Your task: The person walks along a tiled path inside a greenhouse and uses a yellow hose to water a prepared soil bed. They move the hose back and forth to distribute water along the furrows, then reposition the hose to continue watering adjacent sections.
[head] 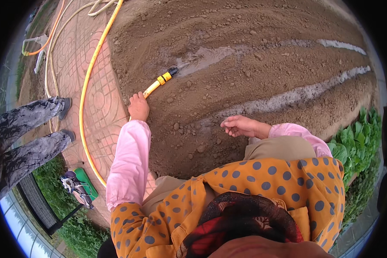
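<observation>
My left hand [139, 107] is closed around a yellow garden hose [152, 89] at the edge of the brick paving. The hose's yellow and black connector [165, 77] points into a soil furrow, where muddy water [206, 59] lies just beyond its tip. Above the lower furrow hangs my right hand [240, 126], fingers loosely curled and apart, with nothing seen in it. A wet, greyish strip [277, 100] runs along that furrow to the upper right.
Another person's legs [35, 116] in patterned trousers stand on the red paving [100, 109] at left. Loops of hose [53, 48] cross it. A green object with straps [84, 183] lies at the paving's edge. Leafy plants [358, 138] grow at right, beside the tilled soil.
</observation>
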{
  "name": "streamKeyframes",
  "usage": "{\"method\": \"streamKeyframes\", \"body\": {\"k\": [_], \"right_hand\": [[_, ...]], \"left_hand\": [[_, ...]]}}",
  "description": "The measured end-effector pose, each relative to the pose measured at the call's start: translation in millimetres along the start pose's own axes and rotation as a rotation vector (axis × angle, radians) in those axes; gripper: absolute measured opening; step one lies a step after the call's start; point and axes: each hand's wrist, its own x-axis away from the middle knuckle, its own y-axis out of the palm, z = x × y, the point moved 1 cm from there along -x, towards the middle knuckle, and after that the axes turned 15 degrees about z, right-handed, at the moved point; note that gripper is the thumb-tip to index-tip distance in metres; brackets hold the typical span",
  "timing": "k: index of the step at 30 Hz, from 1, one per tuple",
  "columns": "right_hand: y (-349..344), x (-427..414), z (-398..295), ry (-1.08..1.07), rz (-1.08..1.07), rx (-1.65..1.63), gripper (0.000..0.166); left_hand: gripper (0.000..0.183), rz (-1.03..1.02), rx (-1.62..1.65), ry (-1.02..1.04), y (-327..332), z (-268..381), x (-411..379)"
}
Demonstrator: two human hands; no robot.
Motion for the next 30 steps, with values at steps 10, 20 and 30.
{"method": "streamKeyframes", "body": {"k": [10,20,30], "right_hand": [[-14.7,0.6,3.6,0.006,0.041,-0.037,0.017],[-16.8,3.4,3.7,0.008,0.056,-0.059,0.017],[-27.7,1.4,7.0,-0.007,0.067,-0.037,0.017]], "left_hand": [[0.039,0.011,0.659,0.035,8.1,-18.8,-19.6],[0.038,-0.494,1.320,-0.394,-1.9,12.7,-26.3],[0.035,-0.555,1.330,-0.451,14.4,19.6,-31.5]]}}
